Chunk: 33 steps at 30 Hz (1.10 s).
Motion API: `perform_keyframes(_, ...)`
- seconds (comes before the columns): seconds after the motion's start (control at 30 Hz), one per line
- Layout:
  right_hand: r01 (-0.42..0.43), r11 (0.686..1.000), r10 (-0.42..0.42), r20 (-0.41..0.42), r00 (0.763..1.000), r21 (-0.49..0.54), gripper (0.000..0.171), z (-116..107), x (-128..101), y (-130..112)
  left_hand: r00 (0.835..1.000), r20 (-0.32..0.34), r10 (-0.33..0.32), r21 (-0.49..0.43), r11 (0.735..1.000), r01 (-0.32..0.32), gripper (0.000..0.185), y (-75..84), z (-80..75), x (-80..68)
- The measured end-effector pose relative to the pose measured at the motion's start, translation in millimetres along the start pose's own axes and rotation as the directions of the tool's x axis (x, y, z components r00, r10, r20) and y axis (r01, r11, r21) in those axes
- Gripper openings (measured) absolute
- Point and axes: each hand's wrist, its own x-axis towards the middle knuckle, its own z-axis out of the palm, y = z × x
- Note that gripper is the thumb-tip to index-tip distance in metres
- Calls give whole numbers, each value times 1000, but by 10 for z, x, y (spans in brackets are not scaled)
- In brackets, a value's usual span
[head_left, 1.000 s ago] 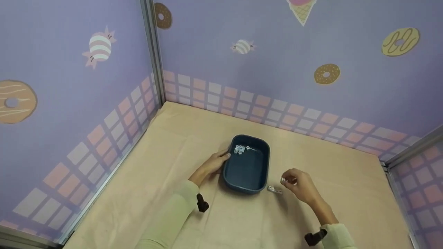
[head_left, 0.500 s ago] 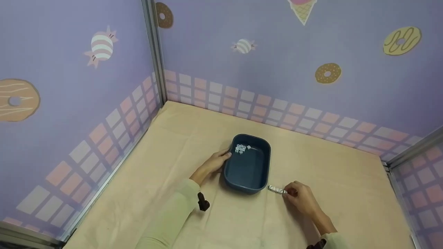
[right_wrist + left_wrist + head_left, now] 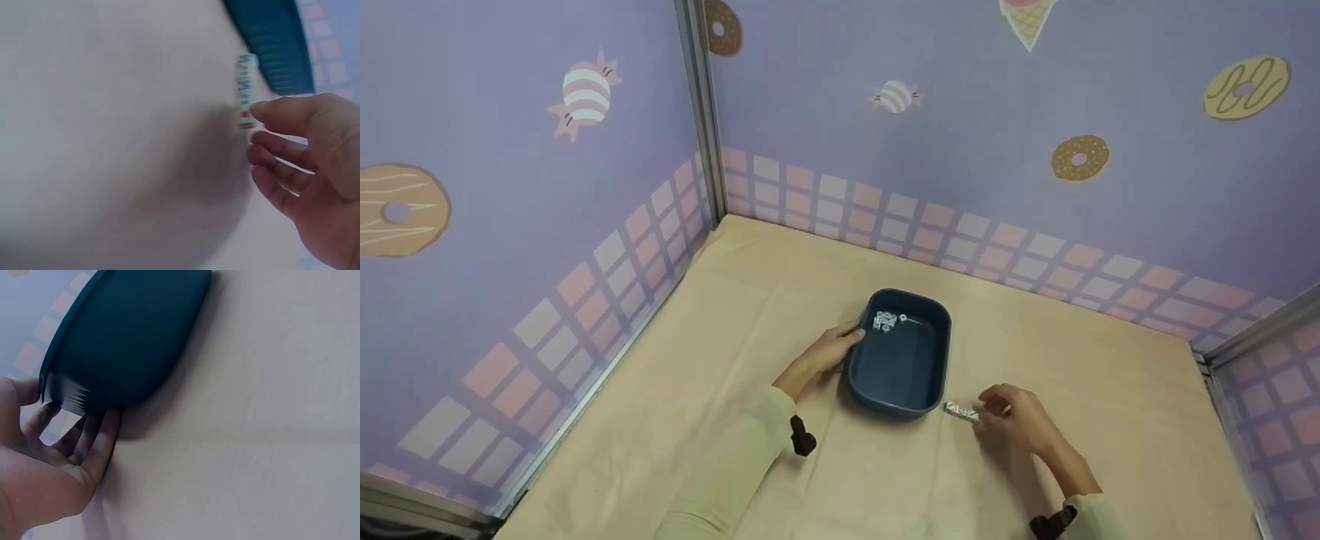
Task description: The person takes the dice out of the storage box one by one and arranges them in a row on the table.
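Observation:
A dark blue rectangular bin [image 3: 898, 379] stands on the cloth, with several small white dice [image 3: 885, 321] clustered near its far left corner. My left hand [image 3: 826, 352] grips its left side, thumb on the rim and fingers spread under the outer wall in the left wrist view. Just right of the bin's near corner lies a short straight row of dice [image 3: 961, 412]. At the right end of that row is my right hand [image 3: 1021, 421], thumb and fingers apart. The right wrist view shows the thumb tip right beside the row [image 3: 246, 93] and nothing between the fingers.
A beige cloth [image 3: 780, 292] covers the table. Purple walls [image 3: 975, 150] with sweets and tile patterns rise at the back, left and right. A metal post [image 3: 701, 112] marks the far left corner.
My right hand came down to the row's right end with a die, and its fingers have now parted from it. The left hand keeps its grip on the bin.

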Motion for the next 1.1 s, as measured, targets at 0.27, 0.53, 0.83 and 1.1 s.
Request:
perform_keyframes(0.27, 90, 987, -60, -211, 976, 137, 26, 7, 599, -401, 1000, -19, -15, -15, 1000, 15, 54, 48, 18, -10)
perform_keyframes(0.53, 96, 976, -41, -270, 962, 196, 30, 476, 1217, -761, 999, -14, -51, -57, 997, 50, 54, 40, 42, -37)
perform_keyframes(0.83, -28, 994, 43, -152, 987, 104, 41, 861, 1572, -859, 1000, -9, -17, -60, 998, 16, 54, 54, 18, -61)
perform_keyframes(1.1, -31, 999, 25, -130, 991, -43, 30, 1038, 1629, -805, 1000, -7, -18, -61, 998, 18, 55, 16, 22, -50)
